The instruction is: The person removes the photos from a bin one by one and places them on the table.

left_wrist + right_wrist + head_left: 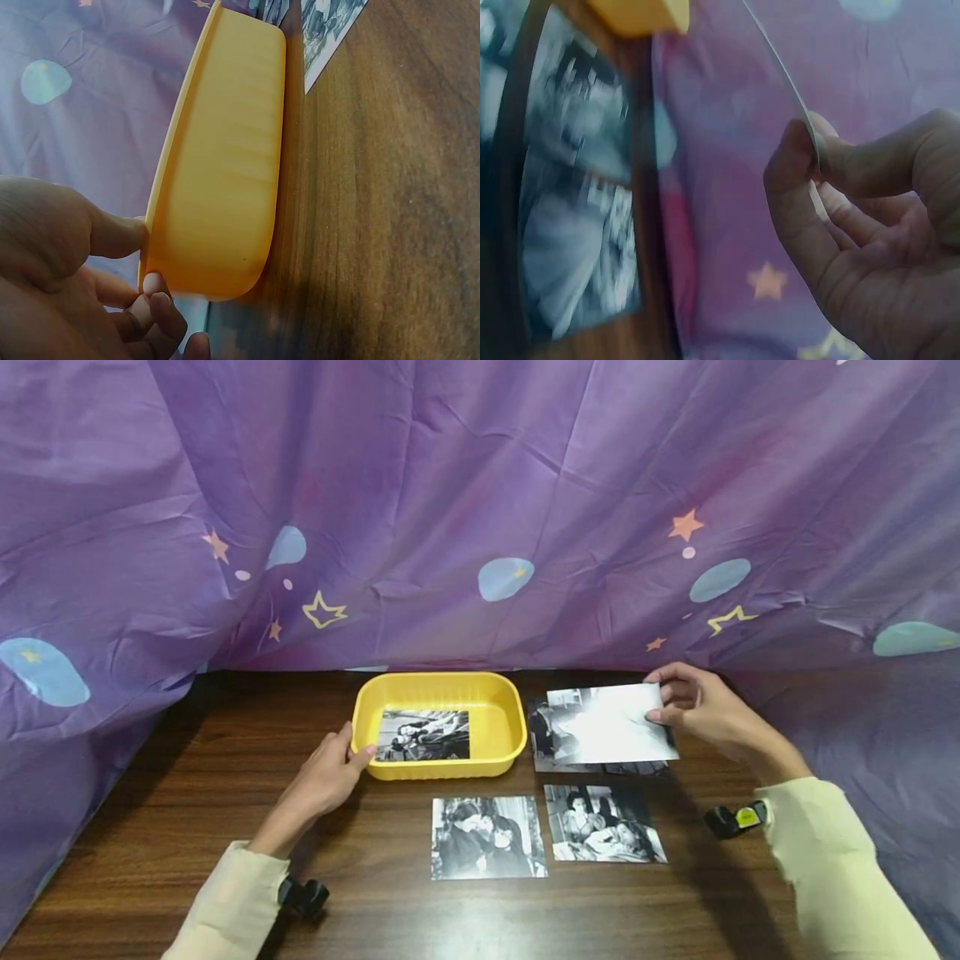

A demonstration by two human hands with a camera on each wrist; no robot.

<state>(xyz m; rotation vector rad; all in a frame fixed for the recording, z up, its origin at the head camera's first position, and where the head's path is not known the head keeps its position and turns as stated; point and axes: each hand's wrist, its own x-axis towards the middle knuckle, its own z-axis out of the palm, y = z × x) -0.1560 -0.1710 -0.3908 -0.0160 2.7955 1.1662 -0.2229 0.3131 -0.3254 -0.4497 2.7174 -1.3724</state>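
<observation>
My left hand (326,772) grips the left rim of a yellow plastic tray (498,768), thumb over the edge and fingers against the outside wall (225,150). Inside the tray, on its left side, lies a black-and-white photo (423,735). Between thumb and fingers, my right hand (705,706) pinches the right edge of another photo (611,722), raised above the table; glare washes out much of its picture. In the right wrist view this photo (784,71) shows edge-on. Below it, photos (543,735) on the table are partly hidden.
Two more black-and-white photos lie nearer on the brown wooden table (360,877): one in the middle (487,839), one to its right (603,827). A purple curtain (420,510) with stars hangs behind the table. Both wrists wear small black cameras.
</observation>
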